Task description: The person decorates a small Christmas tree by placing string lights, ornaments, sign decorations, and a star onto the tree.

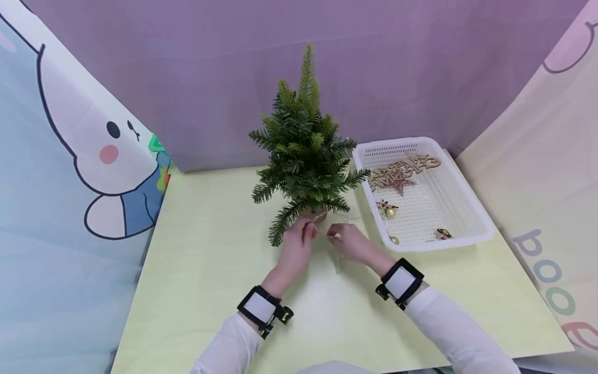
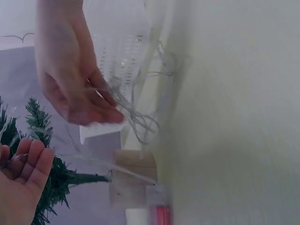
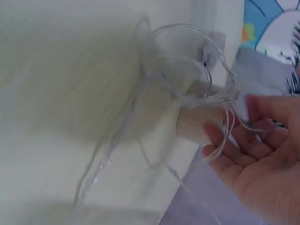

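A small green artificial Christmas tree (image 1: 301, 150) stands upright on a round wooden base (image 2: 127, 193). Low in front of it, my left hand (image 1: 295, 243) holds a strand of thin clear string-light wire (image 3: 220, 99) in curled fingers, seen in the left wrist view. To its right, my right hand (image 1: 351, 241) pinches the loosely looped bundle of the same wire, and several loops hang from its fingers over the table. One strand runs down to a small clear and red box (image 2: 161, 213) beside the wooden base.
Right of the tree sits a white plastic basket (image 1: 467, 205). Inside are wooden lettering (image 1: 422, 163), a pink star (image 1: 399, 186), a gold bauble with red berries (image 1: 390, 212) and other small ornaments. A purple curtain (image 1: 210, 93) hangs behind the pale yellow table (image 1: 201, 270).
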`<control>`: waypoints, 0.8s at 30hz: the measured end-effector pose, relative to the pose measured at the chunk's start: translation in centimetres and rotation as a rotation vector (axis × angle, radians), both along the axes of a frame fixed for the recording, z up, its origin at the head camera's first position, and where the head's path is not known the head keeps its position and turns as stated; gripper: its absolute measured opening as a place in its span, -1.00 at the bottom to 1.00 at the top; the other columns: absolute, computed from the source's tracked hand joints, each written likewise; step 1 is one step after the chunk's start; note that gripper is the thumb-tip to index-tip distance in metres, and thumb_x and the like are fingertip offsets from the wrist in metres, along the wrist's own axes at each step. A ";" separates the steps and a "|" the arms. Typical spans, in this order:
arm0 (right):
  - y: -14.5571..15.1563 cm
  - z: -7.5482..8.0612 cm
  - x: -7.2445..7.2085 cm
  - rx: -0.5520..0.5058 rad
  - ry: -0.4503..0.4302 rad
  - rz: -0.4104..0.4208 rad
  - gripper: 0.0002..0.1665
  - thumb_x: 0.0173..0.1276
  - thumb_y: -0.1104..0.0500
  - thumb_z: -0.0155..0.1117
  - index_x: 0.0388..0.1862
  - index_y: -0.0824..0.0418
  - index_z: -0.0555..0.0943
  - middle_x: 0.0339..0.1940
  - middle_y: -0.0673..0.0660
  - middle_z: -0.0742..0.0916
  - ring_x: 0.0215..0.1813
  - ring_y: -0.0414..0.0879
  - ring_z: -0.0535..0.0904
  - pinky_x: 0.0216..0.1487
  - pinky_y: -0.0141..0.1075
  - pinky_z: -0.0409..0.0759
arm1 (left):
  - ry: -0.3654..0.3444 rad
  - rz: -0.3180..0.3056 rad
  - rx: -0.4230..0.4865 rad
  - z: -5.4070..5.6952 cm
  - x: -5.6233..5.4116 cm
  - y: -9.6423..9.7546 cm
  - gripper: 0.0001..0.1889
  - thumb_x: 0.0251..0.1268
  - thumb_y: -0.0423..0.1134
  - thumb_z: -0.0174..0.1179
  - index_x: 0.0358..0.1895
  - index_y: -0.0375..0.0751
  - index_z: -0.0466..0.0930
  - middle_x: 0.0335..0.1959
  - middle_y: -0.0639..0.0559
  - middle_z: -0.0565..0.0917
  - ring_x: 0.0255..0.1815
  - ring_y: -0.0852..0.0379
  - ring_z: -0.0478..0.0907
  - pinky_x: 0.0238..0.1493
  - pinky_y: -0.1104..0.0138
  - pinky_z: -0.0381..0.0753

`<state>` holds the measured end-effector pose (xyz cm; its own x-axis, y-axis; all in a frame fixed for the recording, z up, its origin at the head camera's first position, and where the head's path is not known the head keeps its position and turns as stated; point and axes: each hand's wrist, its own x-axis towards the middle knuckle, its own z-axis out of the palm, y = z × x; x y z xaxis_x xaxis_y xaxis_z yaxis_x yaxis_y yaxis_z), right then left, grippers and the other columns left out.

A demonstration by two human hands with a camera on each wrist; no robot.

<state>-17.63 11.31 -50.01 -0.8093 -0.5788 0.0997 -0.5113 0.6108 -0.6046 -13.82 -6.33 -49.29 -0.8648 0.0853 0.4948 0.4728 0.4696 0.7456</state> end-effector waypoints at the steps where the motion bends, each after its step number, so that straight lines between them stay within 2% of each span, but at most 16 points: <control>1: 0.2 0.1 -0.1 -0.020 -0.001 -0.024 -0.86 0.28 0.29 0.22 -0.25 0.33 0.65 -0.31 0.15 0.74 -0.24 0.00 0.67 -0.13 -0.22 0.65 | -0.002 0.006 0.009 -0.1 0.0 -0.1 -0.88 0.43 -0.40 -0.06 -0.26 -0.35 0.46 -0.48 -0.08 0.59 -0.48 0.11 0.55 -0.46 0.47 0.58; 3: 0.8 0.8 -0.3 -0.081 -0.044 -0.062 -0.86 0.32 0.27 0.17 -0.32 0.30 0.65 -0.40 0.13 0.74 -0.32 -0.04 0.67 -0.24 -0.25 0.66 | -0.012 0.017 0.017 -0.3 0.0 -0.3 -0.88 0.43 -0.40 -0.06 -0.27 -0.34 0.46 -0.49 -0.06 0.57 -0.50 0.13 0.52 -0.49 0.46 0.56; 6: 2.0 2.8 -0.3 -0.196 -0.176 -0.095 -0.77 0.38 0.24 0.07 -0.40 0.30 0.61 -0.43 0.17 0.73 -0.39 -0.03 0.64 -0.34 -0.28 0.63 | -0.033 0.025 0.012 -0.7 0.0 -0.5 -0.87 0.44 -0.40 -0.07 -0.29 -0.30 0.45 -0.50 -0.03 0.56 -0.50 0.17 0.49 -0.50 0.46 0.53; 9: 3.5 5.2 -0.3 -0.354 -0.355 -0.157 -0.71 0.39 0.23 0.00 -0.49 0.33 0.53 -0.43 0.19 0.71 -0.40 -0.04 0.61 -0.34 -0.36 0.59 | -0.032 0.024 0.004 -1.1 -0.1 -0.5 -0.86 0.45 -0.38 -0.08 -0.30 -0.29 0.45 -0.49 -0.02 0.55 -0.51 0.18 0.48 -0.52 0.47 0.52; 10: 3.9 5.9 -0.3 -0.415 -0.405 -0.180 -0.69 0.39 0.23 -0.03 -0.52 0.34 0.50 -0.42 0.19 0.71 -0.37 -0.06 0.61 -0.29 -0.37 0.59 | -0.024 0.023 0.002 -1.2 0.0 -0.5 -0.86 0.45 -0.38 -0.08 -0.29 -0.30 0.45 -0.49 -0.03 0.55 -0.51 0.18 0.48 -0.52 0.48 0.52; 13: 5.3 8.0 -0.6 -0.612 -0.494 -0.220 -0.67 0.41 0.26 -0.07 -0.58 0.29 0.45 -0.55 0.11 0.63 -0.39 -0.12 0.60 -0.21 -0.38 0.62 | 0.013 0.025 -0.017 -1.6 0.0 -0.4 -0.86 0.43 -0.40 -0.07 -0.31 -0.32 0.45 -0.49 -0.04 0.54 -0.54 0.18 0.47 -0.58 0.49 0.48; 17: 6.8 10.4 -0.8 -0.833 -0.513 -0.192 -0.63 0.46 0.29 -0.09 -0.57 0.21 0.50 -0.72 -0.01 0.47 -0.60 -0.21 0.46 -0.46 -0.40 0.59 | 0.037 0.035 -0.055 -1.9 0.1 -0.5 -0.88 0.39 -0.45 -0.05 -0.35 -0.29 0.42 -0.52 -0.03 0.49 -0.61 0.22 0.39 -0.64 0.49 0.41; 20: 7.6 12.1 -1.0 -0.934 -0.497 -0.133 -0.62 0.48 0.31 -0.11 -0.55 0.21 0.52 -0.79 -0.02 0.38 -0.72 -0.19 0.26 -0.67 -0.40 0.35 | 0.030 0.055 -0.090 -2.4 0.0 -0.6 -0.87 0.37 -0.45 -0.05 -0.37 -0.26 0.41 -0.55 0.01 0.44 -0.63 0.25 0.32 -0.65 0.49 0.36; 24: 8.4 14.1 -1.2 -1.030 -0.486 -0.043 -0.59 0.50 0.31 -0.15 -0.55 0.23 0.52 -0.82 0.03 0.25 -0.74 -0.10 0.05 -0.72 -0.33 0.03 | 0.015 0.074 -0.148 -3.1 -0.1 -0.7 -0.88 0.36 -0.44 -0.04 -0.35 -0.28 0.44 -0.55 0.00 0.46 -0.59 0.22 0.35 -0.61 0.48 0.40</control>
